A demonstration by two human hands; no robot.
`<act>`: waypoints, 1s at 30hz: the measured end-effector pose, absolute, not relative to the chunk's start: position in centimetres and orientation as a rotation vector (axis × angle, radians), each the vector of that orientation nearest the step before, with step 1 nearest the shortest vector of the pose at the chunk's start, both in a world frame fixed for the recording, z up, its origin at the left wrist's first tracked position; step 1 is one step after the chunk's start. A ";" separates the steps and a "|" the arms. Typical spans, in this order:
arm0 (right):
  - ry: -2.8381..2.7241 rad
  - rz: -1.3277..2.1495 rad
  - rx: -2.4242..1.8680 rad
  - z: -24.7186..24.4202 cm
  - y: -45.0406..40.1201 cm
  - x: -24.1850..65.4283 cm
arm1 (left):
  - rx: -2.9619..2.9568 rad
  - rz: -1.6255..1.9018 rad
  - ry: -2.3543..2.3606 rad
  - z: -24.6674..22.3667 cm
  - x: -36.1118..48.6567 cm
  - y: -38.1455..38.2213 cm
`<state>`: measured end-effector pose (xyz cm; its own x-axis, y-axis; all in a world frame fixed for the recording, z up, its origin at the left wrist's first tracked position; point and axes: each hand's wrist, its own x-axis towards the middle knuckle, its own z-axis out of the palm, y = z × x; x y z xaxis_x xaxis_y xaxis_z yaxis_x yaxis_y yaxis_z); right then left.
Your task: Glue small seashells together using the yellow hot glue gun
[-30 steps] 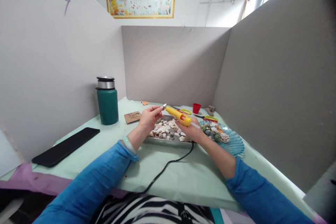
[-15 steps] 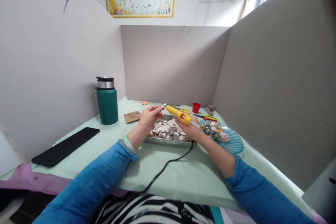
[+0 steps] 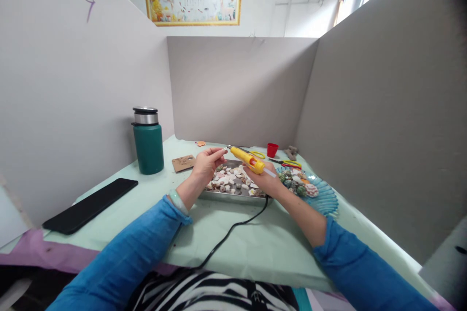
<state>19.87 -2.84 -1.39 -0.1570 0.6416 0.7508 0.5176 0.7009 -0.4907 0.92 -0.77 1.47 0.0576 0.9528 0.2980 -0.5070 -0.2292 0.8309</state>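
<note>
My right hand (image 3: 265,181) is wrapped round a yellow glue gun (image 3: 248,159), its nozzle pointing left and a clear glue stick jutting from the back. Close to that nozzle, my left hand (image 3: 207,163) pinches a small pale piece (image 3: 225,149) between thumb and fingertips; it looks like a bit of shell, though too small to be sure. Below both hands lies a metal tray (image 3: 233,196) with many loose seashells (image 3: 228,177). A black cord (image 3: 233,226) runs from under my right hand to the table's front edge.
A blue glass plate (image 3: 326,194) with shells and green pieces stands on the right. Behind it are scissors (image 3: 288,163), a red cup (image 3: 272,149) and grey stones (image 3: 291,152). A green bottle (image 3: 148,148), a brown card (image 3: 183,163) and a black case (image 3: 91,204) lie left. Partitions enclose the table.
Hardly anything differs. The small piece in my left fingers has turned slightly and shows less beside the nozzle; the view has shifted a little.
</note>
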 end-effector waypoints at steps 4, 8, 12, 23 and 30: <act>-1.841 0.168 -0.905 -1.6 -2.8 19.9 | 1.085 1.492 0.573 1.5 0.9 -0.8; -1.853 0.166 -0.897 -1.8 -2.6 19.9 | 1.080 1.497 0.571 1.5 0.9 -0.9; -1.860 0.156 -0.894 -1.9 -2.6 19.9 | 1.077 1.503 0.566 1.5 0.9 -0.9; -1.807 0.159 -0.934 -1.8 -2.6 19.9 | 1.093 1.514 0.593 1.4 1.0 -0.7; -1.774 0.122 -0.974 -1.5 -2.7 19.9 | 1.087 1.500 0.574 1.6 0.9 -1.0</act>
<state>19.87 -2.72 -1.50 -0.1086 0.6601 0.7433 0.5518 0.6620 -0.5073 0.91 -1.00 1.63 0.0670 0.9472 0.3137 -0.4961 -0.2412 0.8341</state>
